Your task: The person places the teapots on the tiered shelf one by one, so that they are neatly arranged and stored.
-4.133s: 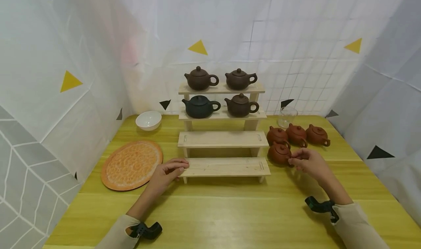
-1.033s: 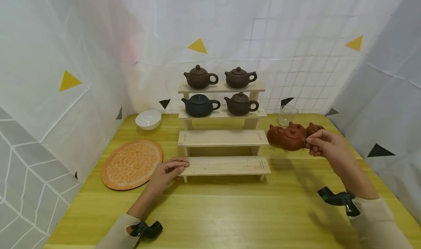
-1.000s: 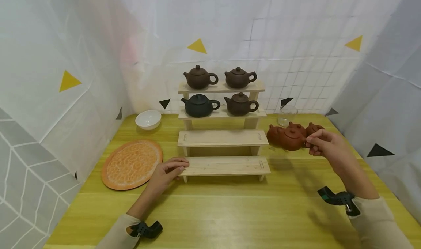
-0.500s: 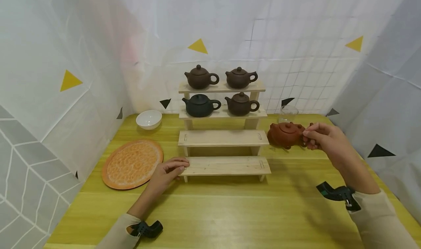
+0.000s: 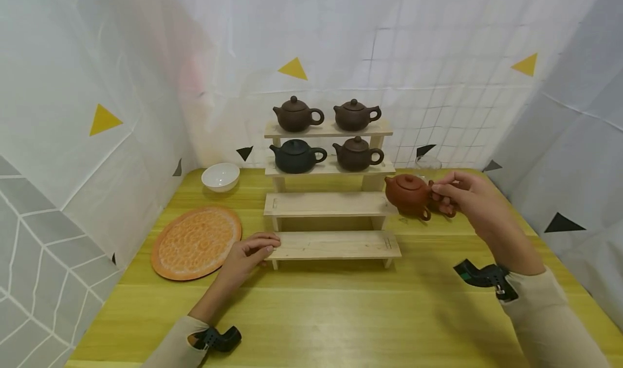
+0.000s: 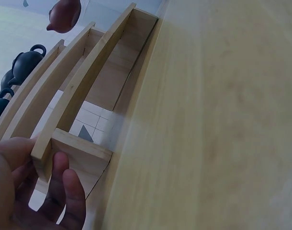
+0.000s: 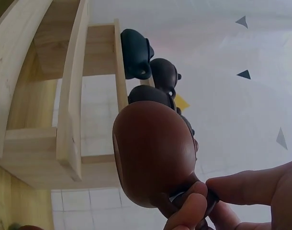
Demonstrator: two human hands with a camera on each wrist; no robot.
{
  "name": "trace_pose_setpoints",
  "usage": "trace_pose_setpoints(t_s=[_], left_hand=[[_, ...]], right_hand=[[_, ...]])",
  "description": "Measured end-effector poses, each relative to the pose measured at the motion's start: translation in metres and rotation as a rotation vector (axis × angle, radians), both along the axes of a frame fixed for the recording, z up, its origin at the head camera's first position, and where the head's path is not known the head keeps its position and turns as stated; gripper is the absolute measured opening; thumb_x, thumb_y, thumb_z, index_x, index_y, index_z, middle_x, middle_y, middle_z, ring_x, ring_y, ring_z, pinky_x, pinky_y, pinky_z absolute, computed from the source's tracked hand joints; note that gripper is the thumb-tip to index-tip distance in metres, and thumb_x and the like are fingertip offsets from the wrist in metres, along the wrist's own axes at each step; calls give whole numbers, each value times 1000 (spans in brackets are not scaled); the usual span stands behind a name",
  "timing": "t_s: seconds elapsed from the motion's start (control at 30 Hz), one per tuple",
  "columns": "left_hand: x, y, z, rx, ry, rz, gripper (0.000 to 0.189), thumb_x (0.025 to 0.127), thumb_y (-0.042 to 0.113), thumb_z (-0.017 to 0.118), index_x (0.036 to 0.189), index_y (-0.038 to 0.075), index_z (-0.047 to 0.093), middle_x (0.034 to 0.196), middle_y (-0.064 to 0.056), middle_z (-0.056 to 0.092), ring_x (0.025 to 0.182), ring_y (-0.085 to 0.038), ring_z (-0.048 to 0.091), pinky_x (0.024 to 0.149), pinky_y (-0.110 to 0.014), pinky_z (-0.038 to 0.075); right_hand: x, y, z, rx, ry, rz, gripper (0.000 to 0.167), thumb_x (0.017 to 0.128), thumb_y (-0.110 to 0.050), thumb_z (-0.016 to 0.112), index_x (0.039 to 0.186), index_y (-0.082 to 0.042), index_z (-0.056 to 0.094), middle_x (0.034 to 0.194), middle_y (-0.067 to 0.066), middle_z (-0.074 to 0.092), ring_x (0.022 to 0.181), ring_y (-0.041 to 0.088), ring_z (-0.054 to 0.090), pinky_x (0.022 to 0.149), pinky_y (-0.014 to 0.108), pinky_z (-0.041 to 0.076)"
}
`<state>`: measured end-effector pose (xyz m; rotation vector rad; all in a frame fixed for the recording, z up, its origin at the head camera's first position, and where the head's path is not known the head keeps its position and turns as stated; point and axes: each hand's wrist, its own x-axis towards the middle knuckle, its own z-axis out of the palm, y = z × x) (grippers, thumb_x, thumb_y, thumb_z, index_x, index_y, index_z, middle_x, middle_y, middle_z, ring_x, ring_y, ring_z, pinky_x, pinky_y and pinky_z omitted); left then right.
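My right hand [image 5: 464, 198] pinches the handle of a reddish-brown clay teapot [image 5: 408, 192], held in the air at the right end of the third tier. In the right wrist view the teapot's underside [image 7: 153, 151] faces the camera, with thumb and fingers on the handle. My left hand [image 5: 243, 257] grips the left end of the lowest board of a stepped wooden stand [image 5: 336, 245]; the left wrist view has its fingers curled under the board. Dark brown teapots [image 5: 294, 116] and a blue-black teapot [image 5: 294, 157] stand on the two upper tiers.
Other reddish teapots [image 5: 445, 208] on the table are mostly hidden behind the right hand and held teapot. Behind them is a clear glass [image 5: 428, 165]. At the left are a white bowl [image 5: 220, 177] and a round orange mat [image 5: 197, 242].
The right hand has lifted a reddish teapot off the table from beside the stand, then carried it left towards the third tier. The left hand has stayed on the lowest board.
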<state>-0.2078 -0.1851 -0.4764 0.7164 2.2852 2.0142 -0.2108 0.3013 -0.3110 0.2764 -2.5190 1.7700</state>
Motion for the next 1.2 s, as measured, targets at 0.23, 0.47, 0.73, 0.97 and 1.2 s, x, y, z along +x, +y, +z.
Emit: trace_pose_setpoints(t_s=[0.23, 0.47, 0.73, 0.97, 1.2], left_hand=[[-1, 0, -1, 4, -2, -2, 21, 105, 7, 64, 120, -1, 76, 134, -17, 63, 109, -20, 65, 71, -37, 59], [0, 0, -1, 6, -4, -3, 21, 105, 7, 63, 120, -1, 76, 134, -17, 63, 109, -19, 65, 71, -37, 59], [-1, 0, -1, 17, -12, -4, 21, 105, 7, 64, 120, -2, 76, 134, -17, 63, 109, -19, 65, 71, -37, 59], [0, 0, 0, 16, -13, -4, 21, 105, 6, 63, 120, -3, 76, 135, -18, 62, 111, -18, 64, 72, -36, 59], [0, 1, 0, 14, -13, -3, 21, 105, 5, 63, 120, -3, 76, 134, -18, 62, 110, -18, 65, 72, -38, 59]], right_hand=[[-4, -14, 5, 5, -28, 2, 27, 110, -20, 56, 111, 8, 57, 91, 2, 66, 66, 19, 52, 53, 31, 42], [-6, -28, 11, 19, -5, 14, 27, 110, -18, 57, 111, 9, 57, 92, 3, 67, 71, 19, 57, 62, 28, 52], [-8, -41, 14, -104, -11, 69, 25, 108, -16, 61, 108, 9, 57, 92, 9, 68, 70, 20, 56, 62, 29, 52], [-11, -54, 16, -77, -7, 77, 25, 108, -15, 61, 109, 9, 58, 92, 10, 70, 68, 18, 55, 61, 28, 52], [-16, -69, 18, -86, -23, 105, 23, 109, -14, 59, 107, 8, 57, 90, 12, 68, 68, 17, 54, 61, 28, 52]])
